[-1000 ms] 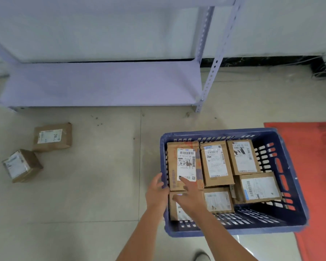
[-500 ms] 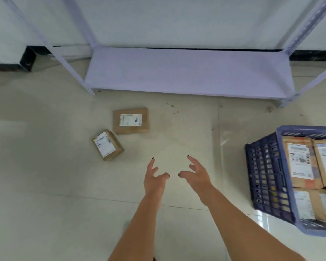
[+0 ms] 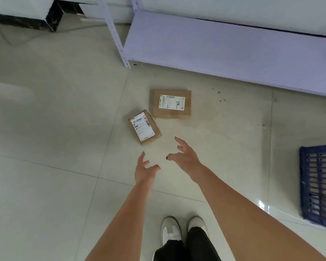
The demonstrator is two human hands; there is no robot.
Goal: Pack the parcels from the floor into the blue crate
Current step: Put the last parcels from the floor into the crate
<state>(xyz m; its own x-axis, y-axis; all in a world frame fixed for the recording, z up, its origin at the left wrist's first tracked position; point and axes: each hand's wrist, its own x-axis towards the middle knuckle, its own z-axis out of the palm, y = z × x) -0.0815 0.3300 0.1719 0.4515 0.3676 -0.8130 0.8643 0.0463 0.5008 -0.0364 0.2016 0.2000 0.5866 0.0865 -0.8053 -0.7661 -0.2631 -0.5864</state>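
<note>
Closer now to small parcel (image 3: 144, 127), tilted, long axis running away-left beside larger parcel (image 3: 171, 103); left hand (image 3: 145, 170), right hand (image 3: 184, 157), fingers spread, empty.

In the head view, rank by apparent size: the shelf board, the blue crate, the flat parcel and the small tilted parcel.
1. Shelf board, largest by far.
2. Blue crate, though cut off by the frame edge.
3. Flat parcel.
4. Tilted parcel, only slightly smaller in view and nearer the camera, so this last ranking is unsure.

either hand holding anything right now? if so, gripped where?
Nothing held. Left hand and right hand are both open and empty, above the floor short of the two parcels.
</note>
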